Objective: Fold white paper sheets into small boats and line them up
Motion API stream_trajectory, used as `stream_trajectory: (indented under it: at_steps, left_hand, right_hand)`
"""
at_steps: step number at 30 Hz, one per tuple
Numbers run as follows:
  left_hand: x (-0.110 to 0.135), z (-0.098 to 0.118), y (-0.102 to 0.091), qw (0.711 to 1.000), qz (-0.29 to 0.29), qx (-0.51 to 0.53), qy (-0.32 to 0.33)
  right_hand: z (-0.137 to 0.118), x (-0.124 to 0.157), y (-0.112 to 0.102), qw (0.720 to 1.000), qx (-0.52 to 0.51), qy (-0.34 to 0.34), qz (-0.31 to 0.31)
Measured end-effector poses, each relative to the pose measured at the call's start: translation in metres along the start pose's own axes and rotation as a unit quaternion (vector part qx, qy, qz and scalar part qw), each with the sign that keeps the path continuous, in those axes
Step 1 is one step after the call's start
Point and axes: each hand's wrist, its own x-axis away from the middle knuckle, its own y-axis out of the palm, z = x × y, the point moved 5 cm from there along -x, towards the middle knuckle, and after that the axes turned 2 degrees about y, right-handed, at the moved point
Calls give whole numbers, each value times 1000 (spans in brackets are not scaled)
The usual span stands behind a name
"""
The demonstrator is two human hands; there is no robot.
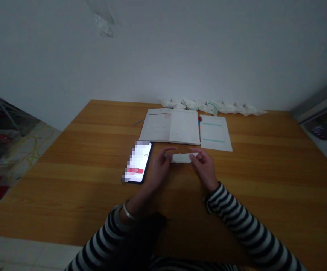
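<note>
Both hands pinch a narrow white strip of folded paper (180, 158) just above the wooden table. My left hand (161, 165) has its left end between thumb and fingers, and my right hand (205, 165) grips the right end the same way. Close to my left hand lies a lit smartphone (139, 162), partly blurred out. Beyond the hands an open notebook (170, 126) lies flat. To its right is a white sheet (215, 132) with two green stripes.
A row of folded white papers (216, 106) runs along the table's (95, 150) back edge by the wall (180, 49). A thin pen-like item (138, 122) lies left of the notebook. Red items and yellow cord (36, 141) are on the floor at left.
</note>
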Motion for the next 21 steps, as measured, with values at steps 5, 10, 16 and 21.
stream_trajectory:
  at_steps: [5,10,16,21]
  left_hand:
    - [0,-14,9,991,-42,112,-66]
    - [6,-11,19,990,-84,103,-51]
    - [8,17,13,968,-81,-160,173]
    - [12,12,20,950,-162,-211,165]
  right_hand:
    - [0,1,15,994,-64,3,-90]
    - [-1,2,14,995,-62,36,-68]
    - [-1,2,14,997,-37,27,-69]
    - [-3,1,13,997,-25,12,-69]
